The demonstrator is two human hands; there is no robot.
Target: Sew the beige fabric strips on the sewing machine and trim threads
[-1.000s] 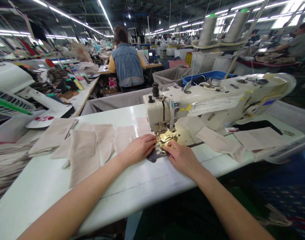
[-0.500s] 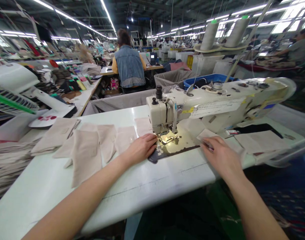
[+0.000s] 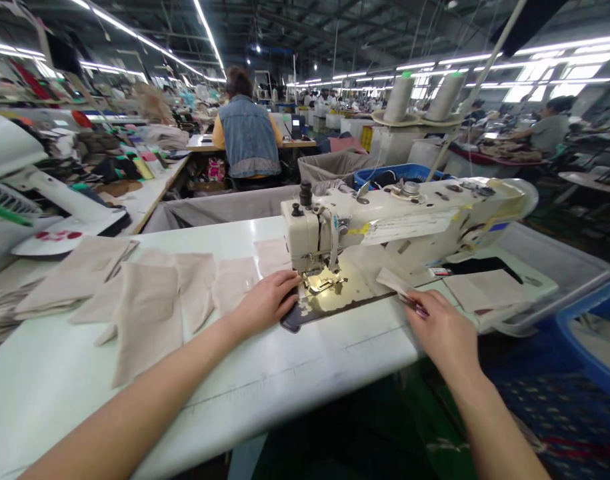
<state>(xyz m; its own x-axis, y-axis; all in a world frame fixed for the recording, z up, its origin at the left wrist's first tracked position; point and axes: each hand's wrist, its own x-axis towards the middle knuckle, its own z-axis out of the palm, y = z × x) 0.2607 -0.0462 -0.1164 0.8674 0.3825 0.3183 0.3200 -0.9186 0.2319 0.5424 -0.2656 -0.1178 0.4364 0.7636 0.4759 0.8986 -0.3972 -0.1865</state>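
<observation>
My left hand (image 3: pixel 269 298) rests on the sewing machine's bed, fingers reaching forward, the tips beside the presser foot (image 3: pixel 321 284). No cloth shows under that foot. To the right of the needle, my right hand (image 3: pixel 443 328) is closed on a small beige fabric piece (image 3: pixel 393 281). A slim dark tool (image 3: pixel 417 307), its kind unclear, is tucked in the same fingers. The white sewing machine (image 3: pixel 399 223) stands behind both hands. Beige sewn pieces (image 3: pixel 147 310) are spread on the table left of my left hand.
A folded beige stack (image 3: pixel 79 267) lies at the left near a white fan (image 3: pixel 59 193). More beige cloth (image 3: pixel 485 291) lies to the right, by a blue plastic basket (image 3: pixel 579 347). Thread cones (image 3: pixel 399 99) stand behind the machine. A co-worker (image 3: pixel 249 137) sits ahead, facing away.
The view has swung to the right. My right hand has drawn the fabric piece slightly up, so more of it shows. My left hand stays by the presser foot.
</observation>
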